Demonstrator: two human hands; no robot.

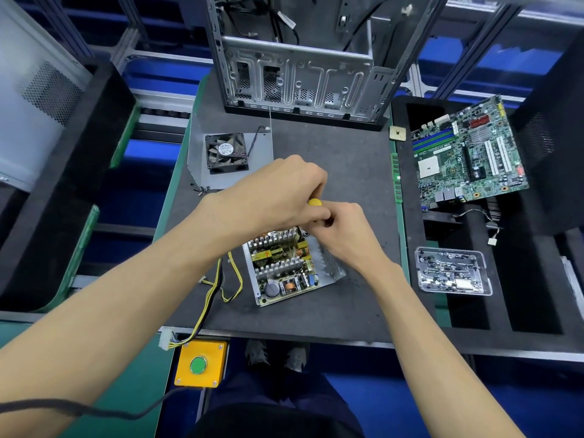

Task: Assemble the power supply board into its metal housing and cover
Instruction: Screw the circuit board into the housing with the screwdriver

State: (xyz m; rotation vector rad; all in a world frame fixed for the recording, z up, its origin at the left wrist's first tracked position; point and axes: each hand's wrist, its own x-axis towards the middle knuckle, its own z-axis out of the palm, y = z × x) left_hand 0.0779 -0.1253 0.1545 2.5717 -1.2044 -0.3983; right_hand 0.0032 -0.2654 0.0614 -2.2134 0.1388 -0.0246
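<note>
Button (198,365), green, sits nearest on a yellow box (202,363) at the bench edge, w/ a dark cable (94,409) trailing off to the left. Just beyond, a yellow-and-black wire bundle (218,289) runs from a white connector (166,338) up to the power supply board (281,267), which lies inside its open metal housing (330,263) on the dark mat (316,311), heatsinks and coils showing. Both hands meet over the board's far corner and hide it: left hand (275,194) is curled round a yellow-handled screwdriver (314,202), right hand (343,229) pinches lower on the same tool; the tip can't be seen. Right of the mat, a clear plastic tray (452,271) holds small parts. Further back left, a black fan (226,151) rests on a grey metal cover plate (259,153), its label too small to read, w/ loose screws (200,188) beside it. On the right, a green motherboard (467,159) lies tilted on black foam, a small CPU chip (397,133) near its corner. Farthest, an empty PC chassis (300,58) stands upright.
</note>
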